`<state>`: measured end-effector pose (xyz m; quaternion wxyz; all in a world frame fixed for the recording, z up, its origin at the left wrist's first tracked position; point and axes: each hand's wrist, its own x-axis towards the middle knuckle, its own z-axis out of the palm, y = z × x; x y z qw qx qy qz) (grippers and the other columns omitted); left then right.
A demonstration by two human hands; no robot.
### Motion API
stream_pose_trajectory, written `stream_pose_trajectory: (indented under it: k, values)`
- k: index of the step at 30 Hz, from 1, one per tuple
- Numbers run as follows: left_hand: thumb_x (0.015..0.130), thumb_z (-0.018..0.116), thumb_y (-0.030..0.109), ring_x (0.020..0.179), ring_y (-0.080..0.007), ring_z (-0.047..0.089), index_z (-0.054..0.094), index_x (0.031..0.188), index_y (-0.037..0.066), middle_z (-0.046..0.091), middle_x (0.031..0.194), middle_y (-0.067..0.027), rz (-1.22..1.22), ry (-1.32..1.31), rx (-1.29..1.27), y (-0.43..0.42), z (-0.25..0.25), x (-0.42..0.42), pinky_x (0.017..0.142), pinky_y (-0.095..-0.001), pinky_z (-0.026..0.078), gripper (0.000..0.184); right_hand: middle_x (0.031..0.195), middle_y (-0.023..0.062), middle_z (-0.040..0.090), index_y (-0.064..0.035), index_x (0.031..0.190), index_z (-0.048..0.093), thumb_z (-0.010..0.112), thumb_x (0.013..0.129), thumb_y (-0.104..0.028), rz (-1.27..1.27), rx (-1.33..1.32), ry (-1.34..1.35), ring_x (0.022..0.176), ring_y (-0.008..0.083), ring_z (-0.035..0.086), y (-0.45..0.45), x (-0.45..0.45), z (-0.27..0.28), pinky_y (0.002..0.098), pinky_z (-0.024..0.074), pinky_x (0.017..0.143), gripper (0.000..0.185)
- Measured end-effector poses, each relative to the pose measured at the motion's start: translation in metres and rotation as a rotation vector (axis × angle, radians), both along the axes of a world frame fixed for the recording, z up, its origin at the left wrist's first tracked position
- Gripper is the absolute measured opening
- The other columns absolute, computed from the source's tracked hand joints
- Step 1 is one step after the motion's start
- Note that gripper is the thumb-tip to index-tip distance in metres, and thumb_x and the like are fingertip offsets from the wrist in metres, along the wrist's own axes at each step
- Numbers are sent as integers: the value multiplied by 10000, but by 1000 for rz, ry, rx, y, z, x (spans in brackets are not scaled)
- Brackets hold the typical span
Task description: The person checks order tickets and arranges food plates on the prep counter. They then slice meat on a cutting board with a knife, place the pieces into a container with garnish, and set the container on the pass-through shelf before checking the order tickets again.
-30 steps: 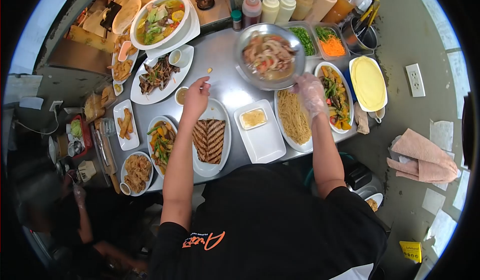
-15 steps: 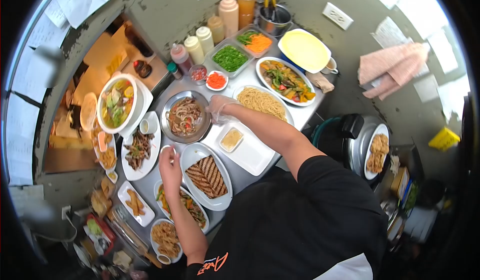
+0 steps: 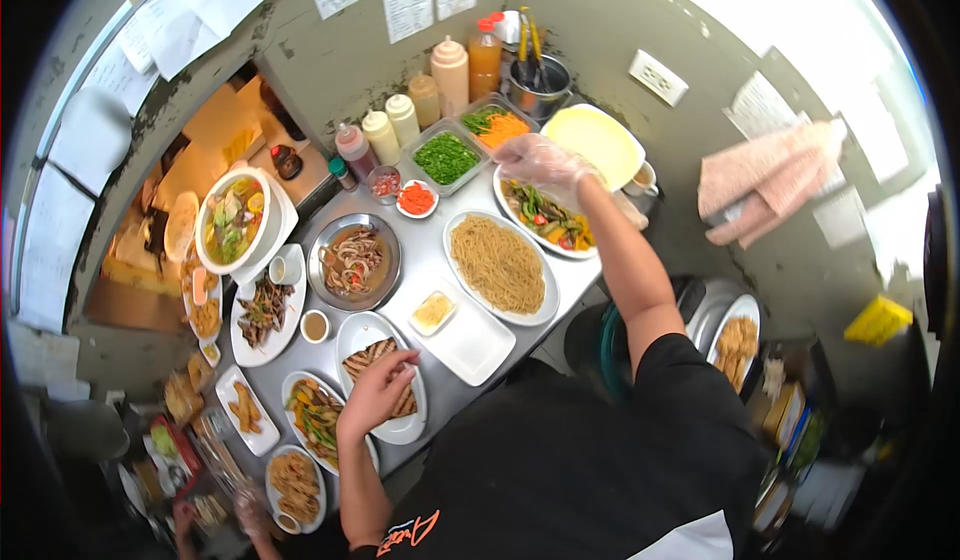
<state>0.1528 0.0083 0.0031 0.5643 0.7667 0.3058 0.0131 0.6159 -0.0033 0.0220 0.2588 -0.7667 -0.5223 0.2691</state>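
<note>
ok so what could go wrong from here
The gloved right hand is right over the vegetables, so its glove could brush them. The bare left hand is over the grilled slabs and might touch them. The rectangular plate lies near the counter's edge, where a forearm could nudge it.

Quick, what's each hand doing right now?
Left hand: loosely open over the grilled slabs, nothing visible in it.
Right hand: gloved, by the mixed vegetables; can't tell whether it grips anything.
</note>
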Motion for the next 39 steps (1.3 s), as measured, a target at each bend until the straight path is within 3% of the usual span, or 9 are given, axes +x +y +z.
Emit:
stream_pose_trajectory:
  k: [3, 7, 9, 13, 17, 22, 27, 32, 39]
  values:
    - [974, 578, 170, 1102, -368, 615, 615, 1248, 16, 644, 1186, -185, -141, -137, 161, -22, -4, 84, 953, -428, 483, 317, 1100, 142, 706, -1, 1136, 679, 678, 915, -289, -40, 233, -144, 977, 220, 664, 84, 21, -54, 365, 533, 857, 364]
    - [952, 602, 185, 1080, -381, 620, 618, 1205, -15, 663, 1128, -209, -326, -80, 35, -73, 34, 158, 942, -446, 480, 322, 794, 97, 678, -51, 927, 645, 634, 935, -339, -44, 441, -173, 763, 222, 645, 255, 66, -135, 423, 510, 692, 288]
    - [959, 599, 187, 1084, -371, 624, 617, 1219, -9, 666, 1133, -206, -158, -162, 21, -88, 16, 142, 936, -441, 486, 326, 986, 166, 704, -1, 1084, 630, 722, 821, -304, -26, 580, -719, 920, 317, 677, 348, 119, -223, 427, 520, 838, 411]
    - [995, 566, 174, 1111, -314, 627, 598, 1273, 14, 651, 1200, -175, 373, -71, -10, -107, 13, 78, 962, -404, 493, 322, 1046, 186, 685, 13, 1135, 602, 801, 698, -168, -118, 504, 149, 954, 331, 671, 308, 65, -159, 412, 518, 890, 513]
    - [996, 581, 162, 1061, -185, 636, 603, 1290, 24, 683, 1123, -111, 874, 17, -70, -139, -5, 20, 933, -337, 507, 325, 1078, 129, 668, 15, 1163, 595, 771, 727, -56, -50, 624, 106, 992, 271, 650, 297, 63, -156, 381, 507, 902, 475]
    - [985, 602, 164, 1028, -189, 628, 601, 1298, 27, 674, 1088, -104, 898, -11, -72, -132, -6, 23, 921, -326, 499, 342, 1143, 130, 650, -1, 1264, 566, 798, 772, -92, -41, 1086, 83, 1047, 266, 630, 233, 19, -72, 393, 491, 957, 551]
    - [924, 682, 215, 1209, -312, 536, 502, 1387, 44, 536, 1331, -169, 806, -146, 419, -67, 21, 78, 1039, -386, 428, 525, 1221, 135, 642, -20, 1347, 532, 837, 785, -153, 271, 888, 104, 1123, 241, 628, 126, -73, 54, 384, 467, 1039, 654]
    - [780, 821, 280, 1277, -358, 477, 448, 1423, 60, 496, 1384, -172, 947, -248, 899, -6, 34, 82, 1067, -449, 397, 775, 1295, 164, 629, -29, 1363, 532, 853, 734, -72, 685, 759, 435, 1195, 275, 612, 67, -175, 38, 401, 471, 1041, 708]
    - [652, 853, 153, 1205, -320, 542, 546, 1319, 114, 595, 1302, -85, 1031, -218, 899, -11, 17, -40, 1038, -444, 414, 736, 1412, 171, 544, 11, 1483, 386, 613, 913, -603, 597, 100, 1198, 1295, 269, 541, 27, -301, 9, 421, 475, 1005, 868]
